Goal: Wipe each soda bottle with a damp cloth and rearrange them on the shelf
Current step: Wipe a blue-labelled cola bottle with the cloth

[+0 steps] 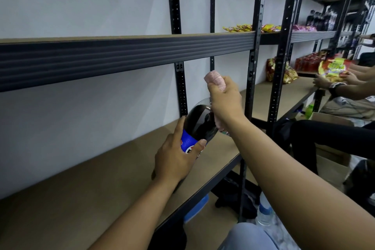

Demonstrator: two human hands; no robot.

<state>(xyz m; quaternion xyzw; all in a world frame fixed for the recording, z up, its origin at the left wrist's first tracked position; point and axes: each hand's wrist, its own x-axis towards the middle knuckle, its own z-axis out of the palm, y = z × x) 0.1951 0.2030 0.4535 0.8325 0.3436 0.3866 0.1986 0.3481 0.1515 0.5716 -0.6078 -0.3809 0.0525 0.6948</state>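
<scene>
The soda bottle (199,122) you hold is smooth, glossy dark plastic that throws back reflections. Its blue label (189,140) looks finely dimpled and less shiny. The cloth (216,79) you grip is soft pink fabric with a fine ribbed weave, matt all over. The shelf board (91,184) below is matt brown pressed wood, flat and unvarnished in look. The beam (121,55) above is dark painted metal, ribbed lengthwise, with a dull sheen. The uprights (256,16) are the same metal, punched with slots. To your right, the snack packets (332,67) are shiny, crinkled foil, and the box (329,117) is plain matt cardboard.
</scene>
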